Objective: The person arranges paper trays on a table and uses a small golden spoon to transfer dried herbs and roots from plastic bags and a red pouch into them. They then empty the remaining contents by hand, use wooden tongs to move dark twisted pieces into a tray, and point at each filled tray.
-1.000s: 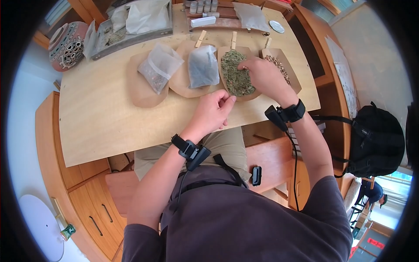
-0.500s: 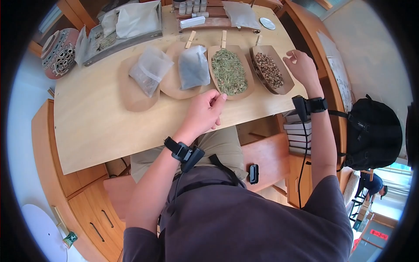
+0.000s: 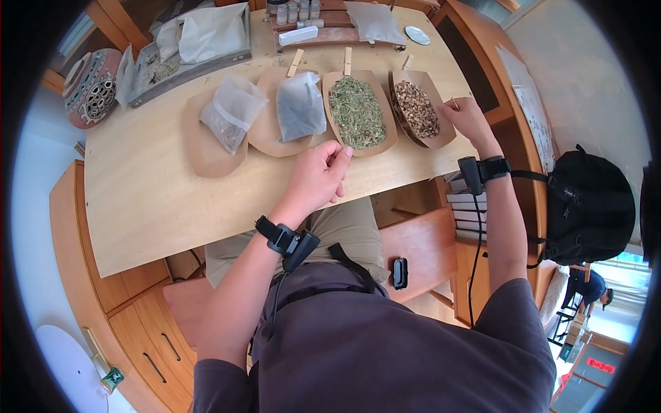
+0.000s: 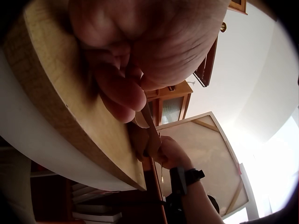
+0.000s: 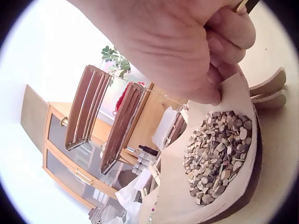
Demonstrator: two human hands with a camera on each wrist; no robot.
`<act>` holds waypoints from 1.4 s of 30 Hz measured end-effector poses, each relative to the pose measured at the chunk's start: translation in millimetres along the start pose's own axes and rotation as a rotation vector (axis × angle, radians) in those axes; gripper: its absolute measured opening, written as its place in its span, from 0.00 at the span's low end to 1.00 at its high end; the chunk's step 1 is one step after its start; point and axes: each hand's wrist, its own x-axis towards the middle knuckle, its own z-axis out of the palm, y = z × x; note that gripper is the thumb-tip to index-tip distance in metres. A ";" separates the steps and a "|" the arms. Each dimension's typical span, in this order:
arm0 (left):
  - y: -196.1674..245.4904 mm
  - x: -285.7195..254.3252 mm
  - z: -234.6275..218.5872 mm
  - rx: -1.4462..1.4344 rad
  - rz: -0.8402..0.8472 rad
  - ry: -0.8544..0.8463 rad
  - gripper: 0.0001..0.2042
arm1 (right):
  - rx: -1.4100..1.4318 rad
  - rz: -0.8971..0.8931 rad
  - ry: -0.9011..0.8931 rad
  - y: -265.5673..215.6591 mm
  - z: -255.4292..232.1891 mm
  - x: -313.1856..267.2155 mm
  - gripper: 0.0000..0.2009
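My left hand [image 3: 318, 175] has its fingers curled, thumb and forefinger pinching the front rim of a brown paper tray [image 3: 387, 138] of dried green herb [image 3: 357, 113]. In the left wrist view its curled fingers [image 4: 122, 93] lie low over the tabletop. My right hand [image 3: 469, 122] is at the right rim of another paper tray [image 3: 441, 138]. Brown chopped pieces [image 5: 219, 154] fill that tray. The right fingers are curled round a thin stick [image 5: 242, 5], mostly hidden in the hand; the hand's lower edge is right at the tray rim.
To the left, two more paper trays [image 3: 206, 162] bear a pale mesh bag [image 3: 234, 107] and a dark-filled bag [image 3: 301, 109]. Wooden clothespins [image 3: 348, 60] stand behind several trays. A grey tray [image 3: 141, 96], a rack with small bottles [image 3: 292, 14] and a patterned pot [image 3: 93, 89] stand at the back.
My right hand has left the herb tray, moved right past the chopped pieces, then come back to that tray's right rim. The left hand keeps its place by the herb tray.
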 end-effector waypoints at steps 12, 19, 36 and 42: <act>4.7 -2.2 1.0 0.024 0.000 0.010 0.15 | 0.211 0.001 0.040 -16.2 -3.3 -8.4 0.12; 1.5 0.5 0.6 0.035 -0.004 0.016 0.14 | 0.418 -0.095 0.016 -51.8 -17.4 -18.7 0.11; 6.4 -1.1 1.1 0.064 -0.007 0.030 0.15 | 0.295 -0.146 0.097 -96.3 67.9 -41.0 0.17; 4.7 -0.8 0.5 0.072 0.004 0.029 0.17 | 0.501 -0.096 0.089 -99.9 66.7 -44.8 0.22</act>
